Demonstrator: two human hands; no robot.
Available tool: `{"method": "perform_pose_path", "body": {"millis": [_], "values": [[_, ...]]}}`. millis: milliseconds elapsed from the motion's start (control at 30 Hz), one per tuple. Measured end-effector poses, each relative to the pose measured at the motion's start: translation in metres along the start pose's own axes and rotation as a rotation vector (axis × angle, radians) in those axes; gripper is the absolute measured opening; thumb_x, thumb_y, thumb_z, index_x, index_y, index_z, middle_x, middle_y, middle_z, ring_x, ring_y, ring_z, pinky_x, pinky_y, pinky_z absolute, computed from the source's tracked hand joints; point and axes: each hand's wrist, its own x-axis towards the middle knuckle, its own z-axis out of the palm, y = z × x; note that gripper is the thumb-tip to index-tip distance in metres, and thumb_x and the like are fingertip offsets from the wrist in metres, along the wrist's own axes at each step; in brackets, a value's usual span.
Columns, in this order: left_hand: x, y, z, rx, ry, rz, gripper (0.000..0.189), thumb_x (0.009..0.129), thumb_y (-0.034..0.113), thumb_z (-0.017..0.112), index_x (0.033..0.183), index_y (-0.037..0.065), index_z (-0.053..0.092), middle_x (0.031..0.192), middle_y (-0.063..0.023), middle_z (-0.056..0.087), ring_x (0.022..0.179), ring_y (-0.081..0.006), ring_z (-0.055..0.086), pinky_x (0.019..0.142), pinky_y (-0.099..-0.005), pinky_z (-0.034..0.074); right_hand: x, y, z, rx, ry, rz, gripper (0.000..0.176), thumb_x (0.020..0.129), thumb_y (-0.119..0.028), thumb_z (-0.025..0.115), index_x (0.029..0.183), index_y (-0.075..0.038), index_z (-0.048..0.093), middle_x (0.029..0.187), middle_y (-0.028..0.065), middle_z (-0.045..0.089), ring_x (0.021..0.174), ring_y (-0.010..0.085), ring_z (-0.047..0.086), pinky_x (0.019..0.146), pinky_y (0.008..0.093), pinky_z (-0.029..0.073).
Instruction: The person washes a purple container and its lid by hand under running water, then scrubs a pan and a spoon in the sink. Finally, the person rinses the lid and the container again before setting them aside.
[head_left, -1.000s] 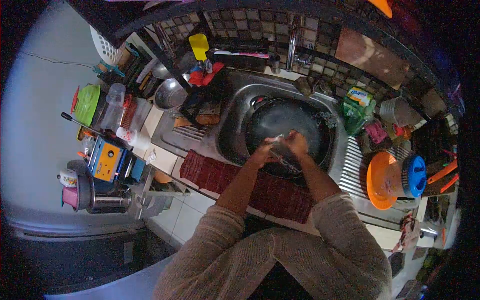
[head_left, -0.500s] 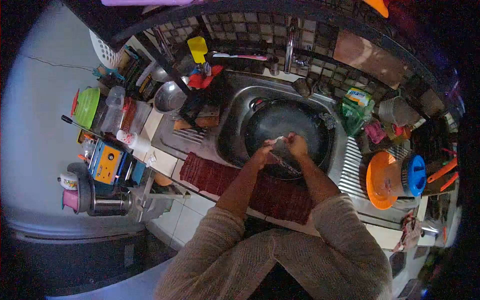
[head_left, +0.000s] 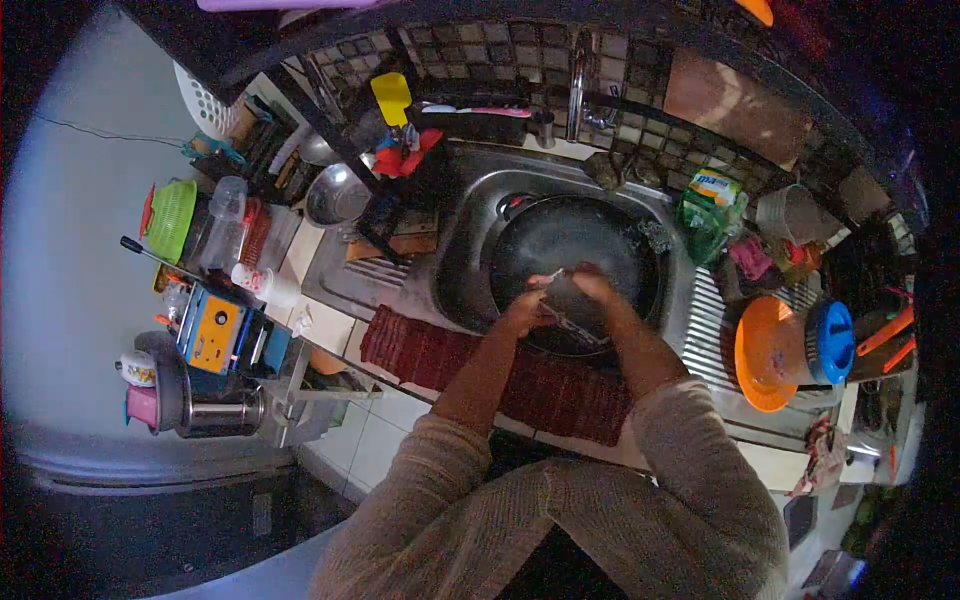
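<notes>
Both hands are over a large dark round pan (head_left: 570, 235) that lies in the steel sink (head_left: 455, 235). My left hand (head_left: 527, 305) is closed on a thin, light-coloured item (head_left: 550, 280) that is too small to name. Close beside it on the right, my right hand (head_left: 592, 283) is curled near the item's other end and blurred by motion; what its fingers hold is hidden. Below the hands, a thin pale strip (head_left: 570, 325) crosses the pan's near edge. A wire scrubber (head_left: 655, 236) rests at the pan's right rim.
A dark red cloth (head_left: 430, 350) covers the front counter edge. The tap (head_left: 579, 90) rises behind the sink. On the right drainboard are an orange plate (head_left: 757, 355) and a blue-lidded container (head_left: 828, 342). A metal bowl (head_left: 338, 195) sits at left.
My right hand has shifted slightly and is now blurred, close to my left hand. My left hand has barely moved. The view has tilted a little.
</notes>
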Motion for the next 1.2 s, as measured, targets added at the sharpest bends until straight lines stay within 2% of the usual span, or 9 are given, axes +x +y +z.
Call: {"method": "perform_pose_path", "body": {"millis": [133,200,433,533,600,700,833,900,1200], "values": [[0.003,-0.001,0.005,-0.058,-0.040,0.090,0.033,0.086,0.024,0.042,0.119,0.019,0.036,0.107,-0.0083,0.048,0.086,-0.0241,0.058,0.072,-0.0391,0.051,-0.007,0.003,-0.009,0.449,-0.125,-0.213,0.042,0.078,-0.035,0.054,0.099,0.002,0.059,0.092,0.0159,0.060,0.084,0.0262,0.058,0.073,0.0367,0.044],[0.003,0.000,0.004,-0.027,-0.055,0.087,0.033,0.086,0.025,0.043,0.118,0.019,0.036,0.109,-0.0085,0.048,0.086,-0.0246,0.058,0.073,-0.0395,0.050,-0.019,-0.014,-0.020,0.519,-0.223,0.004,0.041,0.078,-0.030,0.055,0.106,0.000,0.057,0.103,0.0109,0.058,0.090,0.0228,0.056,0.079,0.0342,0.043],[-0.011,0.012,0.016,-0.054,-0.063,0.124,0.035,0.085,0.028,0.047,0.117,0.016,0.038,0.110,-0.0094,0.047,0.088,-0.0247,0.057,0.074,-0.0401,0.050,0.002,0.017,0.001,0.100,-0.174,-0.562,0.044,0.079,-0.038,0.059,0.103,-0.001,0.059,0.097,0.0087,0.060,0.084,0.0189,0.055,0.075,0.0309,0.044],[-0.005,0.009,0.007,-0.033,-0.088,0.103,0.038,0.084,0.028,0.050,0.118,0.016,0.038,0.111,-0.0081,0.047,0.085,-0.0227,0.057,0.070,-0.0389,0.051,-0.055,-0.060,-0.039,0.778,-0.514,-0.326,0.053,0.075,-0.046,0.063,0.101,0.000,0.060,0.095,0.0072,0.060,0.083,0.0171,0.055,0.073,0.0300,0.044],[-0.005,0.004,0.005,-0.033,-0.100,0.150,0.039,0.084,0.027,0.051,0.119,0.016,0.038,0.110,-0.0076,0.047,0.084,-0.0218,0.057,0.068,-0.0382,0.051,-0.076,-0.090,-0.064,0.066,-0.298,-0.025,0.057,0.073,-0.049,0.064,0.101,0.000,0.059,0.095,0.0055,0.060,0.084,0.0161,0.054,0.073,0.0303,0.044],[-0.004,0.003,0.002,-0.098,-0.160,0.189,0.041,0.083,0.027,0.052,0.120,0.016,0.037,0.110,-0.0065,0.047,0.083,-0.0210,0.057,0.066,-0.0375,0.052,-0.037,-0.026,-0.003,0.112,0.279,-0.139,0.055,0.073,-0.051,0.063,0.092,0.001,0.062,0.086,0.0097,0.062,0.078,0.0212,0.058,0.070,0.0330,0.046],[-0.014,0.009,0.015,-0.138,-0.047,0.152,0.028,0.084,0.028,0.053,0.107,0.011,0.052,0.088,0.0006,0.056,0.077,-0.0127,0.058,0.061,-0.0264,0.050,-0.033,-0.016,-0.003,0.204,0.307,-0.387,0.050,0.073,-0.050,0.063,0.090,-0.002,0.063,0.084,0.0141,0.063,0.077,0.0266,0.061,0.067,0.0355,0.047],[-0.015,0.009,0.015,-0.148,-0.020,0.091,0.027,0.084,0.027,0.052,0.107,0.012,0.052,0.090,-0.0002,0.057,0.078,-0.0138,0.058,0.062,-0.0276,0.050,0.004,0.022,0.017,0.009,0.431,0.159,0.044,0.077,-0.047,0.059,0.093,-0.007,0.063,0.090,0.0152,0.063,0.082,0.0301,0.062,0.069,0.0396,0.047],[0.007,-0.005,-0.011,-0.102,-0.017,-0.048,0.030,0.085,0.029,0.049,0.110,0.012,0.051,0.099,-0.0034,0.060,0.086,-0.0178,0.059,0.067,-0.0338,0.051,-0.055,-0.058,0.010,-0.177,0.441,0.034,0.031,0.079,-0.030,0.062,0.098,-0.006,0.061,0.094,0.0156,0.062,0.084,0.0328,0.060,0.075,0.0412,0.046]]}}
